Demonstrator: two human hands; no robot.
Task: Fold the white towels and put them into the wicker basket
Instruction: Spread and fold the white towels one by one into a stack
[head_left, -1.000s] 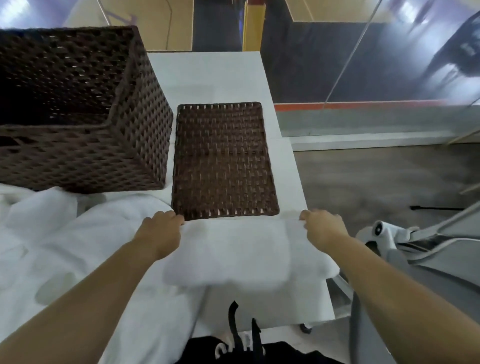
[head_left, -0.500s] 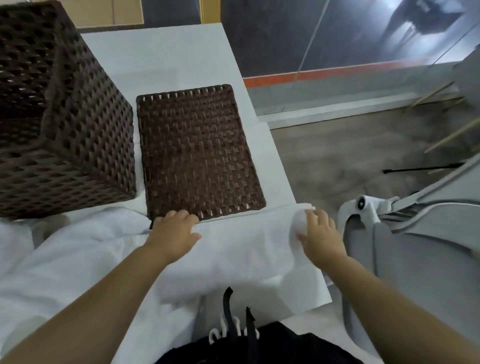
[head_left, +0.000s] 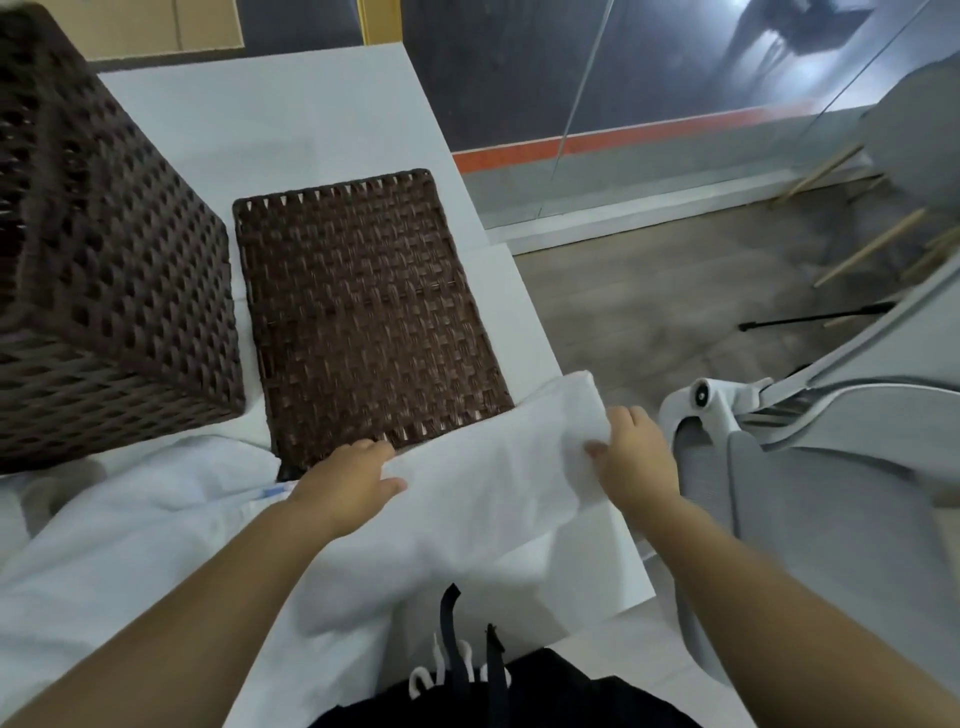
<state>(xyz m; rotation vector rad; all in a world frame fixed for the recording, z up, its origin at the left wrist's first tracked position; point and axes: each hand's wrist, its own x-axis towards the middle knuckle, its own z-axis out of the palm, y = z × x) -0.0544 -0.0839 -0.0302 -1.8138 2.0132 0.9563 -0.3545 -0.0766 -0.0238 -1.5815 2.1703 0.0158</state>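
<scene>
Two hands (head_left: 348, 480) (head_left: 631, 457), grips clamped on white towel (head_left: 493, 483), beside wicker lid (head_left: 363, 312), basket (head_left: 104, 291).

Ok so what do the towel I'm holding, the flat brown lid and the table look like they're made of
White towel: soft matte cloth, probably cotton; it creases and drapes.
Flat lid: dark brown wicker, maybe synthetic rattan; crossing strips with small gaps at the edge.
Table: smooth white matte board, likely laminate; I can't tell for sure.

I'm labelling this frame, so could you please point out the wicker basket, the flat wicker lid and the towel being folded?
wicker basket (head_left: 119, 312), head view, on its near side wall.
flat wicker lid (head_left: 363, 312), head view, centre of its weave.
towel (head_left: 488, 488), head view, on its flat middle.
</scene>
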